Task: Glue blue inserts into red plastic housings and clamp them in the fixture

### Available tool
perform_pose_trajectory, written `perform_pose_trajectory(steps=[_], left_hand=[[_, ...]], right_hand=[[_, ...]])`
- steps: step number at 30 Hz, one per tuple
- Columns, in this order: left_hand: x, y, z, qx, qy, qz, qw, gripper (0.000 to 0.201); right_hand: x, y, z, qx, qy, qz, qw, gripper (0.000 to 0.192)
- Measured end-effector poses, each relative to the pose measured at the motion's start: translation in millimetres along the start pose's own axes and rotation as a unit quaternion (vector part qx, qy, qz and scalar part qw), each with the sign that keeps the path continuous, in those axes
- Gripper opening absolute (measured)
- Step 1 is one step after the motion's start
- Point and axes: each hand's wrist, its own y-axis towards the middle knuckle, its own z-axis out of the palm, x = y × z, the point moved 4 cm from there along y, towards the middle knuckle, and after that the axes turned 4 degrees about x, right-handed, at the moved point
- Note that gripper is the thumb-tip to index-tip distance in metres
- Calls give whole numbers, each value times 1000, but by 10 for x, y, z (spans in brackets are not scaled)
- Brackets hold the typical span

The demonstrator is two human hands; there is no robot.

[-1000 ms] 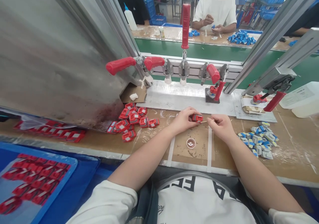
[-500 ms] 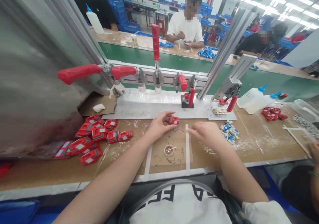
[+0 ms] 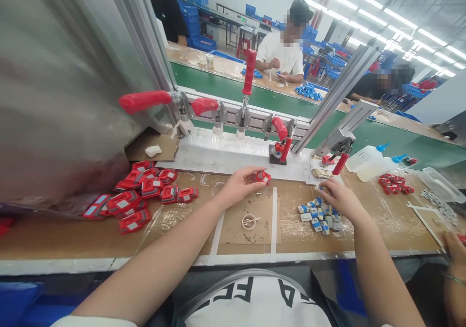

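My left hand (image 3: 242, 187) is closed around a small red and grey plastic part (image 3: 263, 177) over the bench, its fingers and thumb on the part's left side. At the upper edge of a pile of small blue-and-white blocks (image 3: 320, 215), my right hand (image 3: 337, 197) pinches one whitish block (image 3: 319, 188) between thumb and fingertips. The fingers partly cover that block. Between my forearms a small round cup (image 3: 249, 221) with a thin stick in it stands on a cardboard sheet (image 3: 238, 235).
Red and grey parts (image 3: 145, 191) are heaped at left. Toggle clamps with red handles (image 3: 249, 72) stand behind my hands, one pressing on a black block (image 3: 277, 155). Glue bottles (image 3: 366, 157) and red pieces (image 3: 395, 184) lie right. A co-worker's hand (image 3: 455, 247) is at far right.
My right hand has moved right, from beside the red part to the blue-and-white blocks. My left hand still holds the red part. The camera view has shifted and tilted slightly.
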Motion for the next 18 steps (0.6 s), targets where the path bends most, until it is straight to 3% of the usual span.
perform_pose_trajectory(steps=[4,6,9,12,18], left_hand=[[25,-27,50,62,-115,-50,990,62],[24,-60,76,107,-165,-86,977,58],[4,-117,98,166,-217,-119,955,56],[-3,-149,94,190,-236,-126,945,56],[24,-154,108,206,-252,-130,936,54]], right_hand=[[613,99,-116,-123,39,-173,976,25],[947,143,-157,-179,15,-269,946,21],[1325,228,-180,-203,-40,-383,900,20],[1500,304,-203,-196,-77,-451,867,20],[1566,305,-231,-178,-128,-514,829,20]])
